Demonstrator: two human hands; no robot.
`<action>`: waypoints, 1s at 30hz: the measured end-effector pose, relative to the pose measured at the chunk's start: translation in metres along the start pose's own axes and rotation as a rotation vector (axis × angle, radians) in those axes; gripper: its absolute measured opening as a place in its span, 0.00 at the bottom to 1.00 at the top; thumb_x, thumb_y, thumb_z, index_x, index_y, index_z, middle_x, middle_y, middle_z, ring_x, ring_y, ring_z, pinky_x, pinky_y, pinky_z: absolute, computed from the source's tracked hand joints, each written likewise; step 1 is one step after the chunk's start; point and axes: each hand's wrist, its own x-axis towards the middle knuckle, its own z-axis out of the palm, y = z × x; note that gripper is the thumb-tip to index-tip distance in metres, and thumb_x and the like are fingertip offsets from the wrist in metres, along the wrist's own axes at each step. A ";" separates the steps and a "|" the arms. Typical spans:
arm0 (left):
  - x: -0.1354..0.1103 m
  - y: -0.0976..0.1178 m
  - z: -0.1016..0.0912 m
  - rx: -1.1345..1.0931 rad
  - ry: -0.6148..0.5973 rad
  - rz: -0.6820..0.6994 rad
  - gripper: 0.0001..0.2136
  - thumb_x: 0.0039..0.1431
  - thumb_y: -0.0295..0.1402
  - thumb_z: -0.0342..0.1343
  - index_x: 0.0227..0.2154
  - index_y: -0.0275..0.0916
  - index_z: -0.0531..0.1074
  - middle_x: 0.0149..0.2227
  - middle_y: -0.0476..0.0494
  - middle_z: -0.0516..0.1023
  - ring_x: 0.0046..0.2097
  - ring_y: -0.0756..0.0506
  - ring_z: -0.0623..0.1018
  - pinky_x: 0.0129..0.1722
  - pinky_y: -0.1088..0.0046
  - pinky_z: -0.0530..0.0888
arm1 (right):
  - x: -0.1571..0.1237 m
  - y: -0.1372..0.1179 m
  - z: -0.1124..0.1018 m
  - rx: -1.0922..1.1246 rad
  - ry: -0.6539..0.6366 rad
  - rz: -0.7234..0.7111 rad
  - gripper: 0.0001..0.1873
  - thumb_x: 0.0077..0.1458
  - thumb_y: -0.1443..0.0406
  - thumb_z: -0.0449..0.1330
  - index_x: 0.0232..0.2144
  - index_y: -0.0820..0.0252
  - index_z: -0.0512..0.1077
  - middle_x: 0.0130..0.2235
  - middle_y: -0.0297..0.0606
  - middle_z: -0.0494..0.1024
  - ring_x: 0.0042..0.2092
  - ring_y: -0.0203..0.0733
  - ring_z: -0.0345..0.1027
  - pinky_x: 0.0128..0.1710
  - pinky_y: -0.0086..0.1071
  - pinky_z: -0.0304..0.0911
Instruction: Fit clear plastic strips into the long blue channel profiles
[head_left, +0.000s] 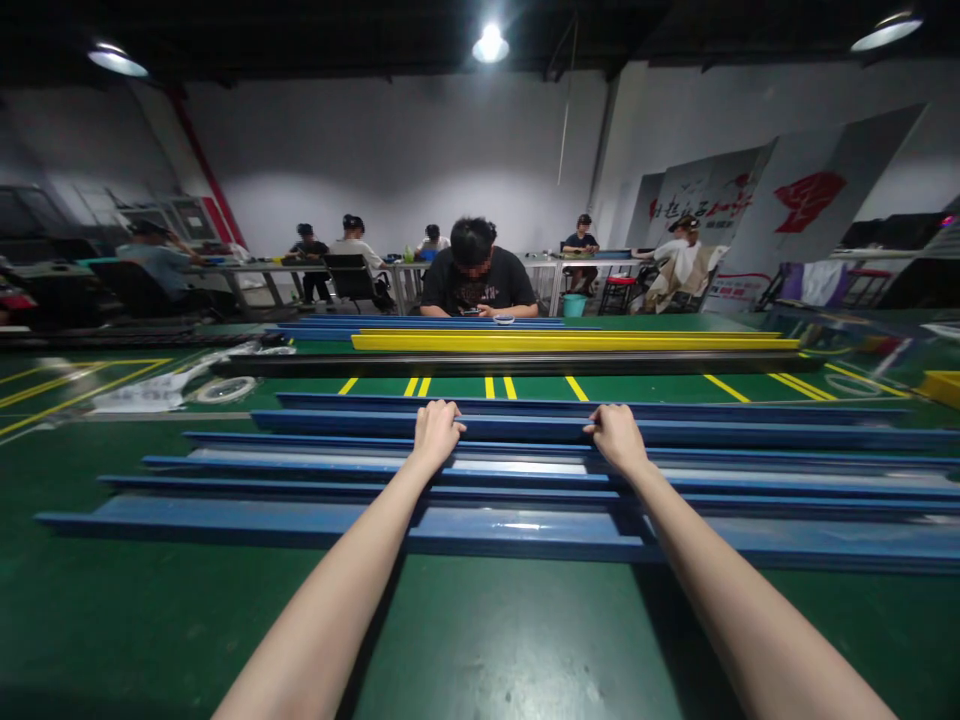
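Observation:
Several long blue rails lie side by side across the green floor in front of me. Both my arms reach straight forward. My left hand (435,432) curls its fingers over the far blue rail (525,428) and grips it. My right hand (616,436) grips the same rail about a forearm's length to the right. Nearer to me lie more blue rails (495,530), the closest one wide and flat. Past the gripped rail another blue rail (525,404) runs parallel.
Beyond the blue rails lie a black rail (510,366), a yellow rail (570,343) and more blue ones. A person in a black shirt (477,280) sits facing me behind them. Other people sit at tables along the back wall. Yellow floor lines run on the left.

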 end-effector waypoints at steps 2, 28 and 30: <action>0.000 0.000 -0.008 0.015 0.042 0.023 0.04 0.54 0.30 0.51 0.32 0.39 0.70 0.39 0.42 0.74 0.46 0.42 0.69 0.44 0.67 0.63 | -0.001 -0.002 -0.008 0.001 0.029 -0.021 0.04 0.49 0.70 0.55 0.28 0.64 0.71 0.34 0.45 0.75 0.40 0.46 0.64 0.36 0.32 0.58; -0.133 -0.026 -0.106 -0.056 0.297 0.168 0.03 0.54 0.27 0.49 0.27 0.39 0.62 0.34 0.45 0.70 0.41 0.44 0.67 0.39 0.67 0.59 | -0.116 -0.066 -0.107 0.073 0.360 -0.204 0.05 0.51 0.70 0.50 0.27 0.58 0.64 0.31 0.44 0.69 0.38 0.47 0.57 0.35 0.36 0.57; -0.148 -0.030 -0.106 -0.068 0.288 0.165 0.03 0.54 0.26 0.48 0.27 0.40 0.62 0.34 0.45 0.70 0.41 0.44 0.67 0.39 0.67 0.59 | -0.132 -0.068 -0.110 0.081 0.346 -0.212 0.04 0.51 0.70 0.50 0.27 0.58 0.63 0.30 0.43 0.69 0.38 0.47 0.57 0.34 0.35 0.57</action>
